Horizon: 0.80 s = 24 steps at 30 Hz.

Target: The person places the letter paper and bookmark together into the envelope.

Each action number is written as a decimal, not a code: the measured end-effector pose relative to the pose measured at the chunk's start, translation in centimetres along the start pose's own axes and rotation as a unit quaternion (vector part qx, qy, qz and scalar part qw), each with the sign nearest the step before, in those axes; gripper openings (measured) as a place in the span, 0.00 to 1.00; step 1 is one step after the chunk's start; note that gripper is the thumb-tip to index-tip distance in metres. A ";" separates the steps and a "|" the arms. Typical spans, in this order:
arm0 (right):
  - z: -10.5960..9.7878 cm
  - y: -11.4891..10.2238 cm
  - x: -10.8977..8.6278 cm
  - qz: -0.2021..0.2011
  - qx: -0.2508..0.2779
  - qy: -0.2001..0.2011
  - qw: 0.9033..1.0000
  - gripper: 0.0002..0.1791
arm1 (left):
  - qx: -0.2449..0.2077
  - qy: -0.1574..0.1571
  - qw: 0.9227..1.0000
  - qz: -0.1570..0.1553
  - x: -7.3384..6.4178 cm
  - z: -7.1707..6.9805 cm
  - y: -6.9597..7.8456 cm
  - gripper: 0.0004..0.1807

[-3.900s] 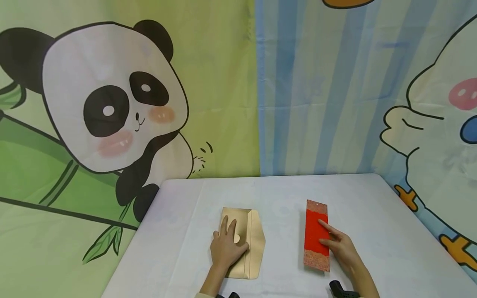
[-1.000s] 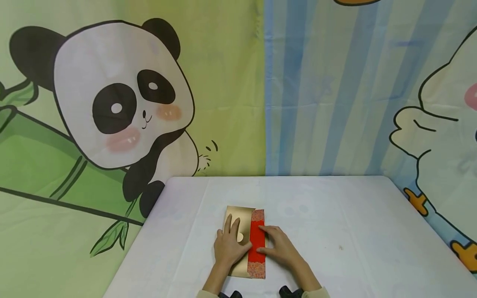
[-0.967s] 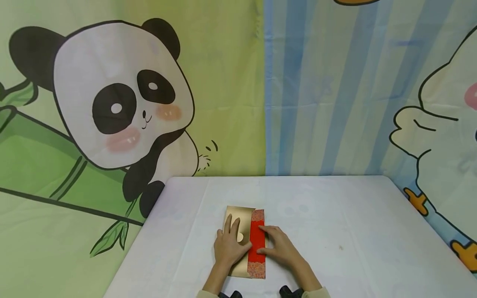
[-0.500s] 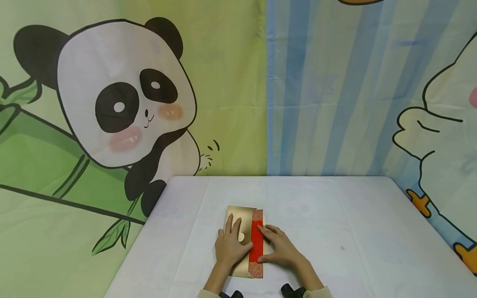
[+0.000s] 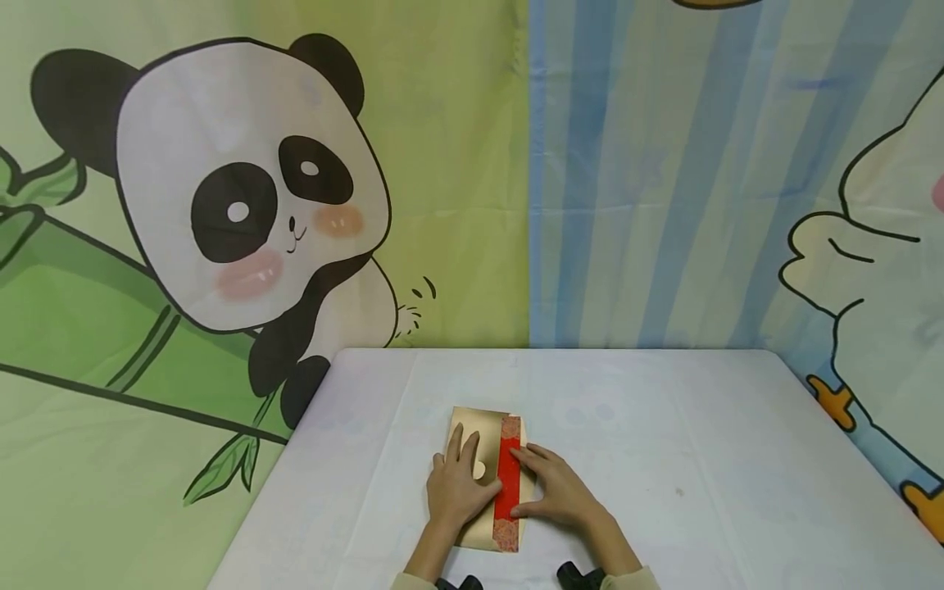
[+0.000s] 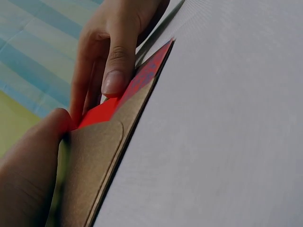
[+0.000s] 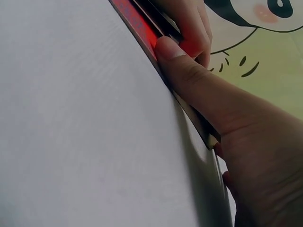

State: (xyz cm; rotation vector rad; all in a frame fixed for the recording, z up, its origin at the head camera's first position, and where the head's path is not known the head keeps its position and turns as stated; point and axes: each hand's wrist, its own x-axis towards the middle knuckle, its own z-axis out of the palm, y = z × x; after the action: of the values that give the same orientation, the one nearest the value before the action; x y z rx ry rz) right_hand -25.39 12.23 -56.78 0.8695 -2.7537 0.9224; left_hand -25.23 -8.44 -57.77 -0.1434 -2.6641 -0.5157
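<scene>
A gold envelope lies on the white table with its flap folded out to the right. Across its opening runs a narrow red card with patterned ends, its left part hidden inside the envelope. My left hand rests spread on the envelope, thumb tip at the opening. From the right, my right hand holds the card, index fingertip and thumb on its upper face. The left wrist view shows the red card entering the envelope near both hands.
The white tabletop extends around the envelope, its far edge meeting a printed backdrop with a panda and a blue striped half. Black wrist-worn devices show at the lower edge.
My right hand has brought the red card from the right over to the gold envelope. In the last second the card's visible strip has narrowed; the left hand stays on the envelope.
</scene>
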 end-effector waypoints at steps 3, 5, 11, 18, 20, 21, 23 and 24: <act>0.3 -0.2 0.0 -0.001 -0.007 0.009 1.000 0.52 | 0.002 -0.009 1.000 -0.004 0.0 0.1 0.0 0.44; 0.5 -0.4 0.2 -0.008 -0.013 0.014 1.000 0.52 | 0.002 -0.010 1.000 -0.004 -0.1 0.1 0.1 0.44; 0.8 -0.7 0.6 -0.025 -0.014 0.005 1.000 0.54 | 0.004 -0.003 1.000 0.000 -0.1 0.1 0.1 0.44; 0.4 -0.5 0.8 -0.040 -0.007 -0.025 0.999 0.59 | 0.003 -0.001 1.000 -0.004 0.0 0.0 0.2 0.44; 0.4 -0.5 0.8 -0.047 -0.009 -0.026 0.999 0.59 | 0.003 -0.002 1.000 -0.005 0.0 -0.1 0.3 0.44; 0.4 -0.5 0.8 -0.049 -0.010 -0.027 0.998 0.59 | 0.005 -0.003 1.000 -0.005 0.0 -0.1 0.3 0.44; 0.5 -0.5 0.8 -0.053 -0.011 -0.025 0.998 0.59 | 0.005 0.000 1.000 -0.004 0.0 -0.1 0.2 0.44; 0.6 -0.5 0.9 -0.055 -0.012 -0.024 0.998 0.59 | 0.006 0.001 1.000 -0.004 0.0 -0.1 0.2 0.44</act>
State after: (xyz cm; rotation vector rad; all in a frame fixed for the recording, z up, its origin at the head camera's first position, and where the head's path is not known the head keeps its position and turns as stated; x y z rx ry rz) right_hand -25.78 11.15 -56.76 1.0393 -2.7194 0.8584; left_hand -25.12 -8.26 -57.62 -0.1293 -2.6656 -0.5023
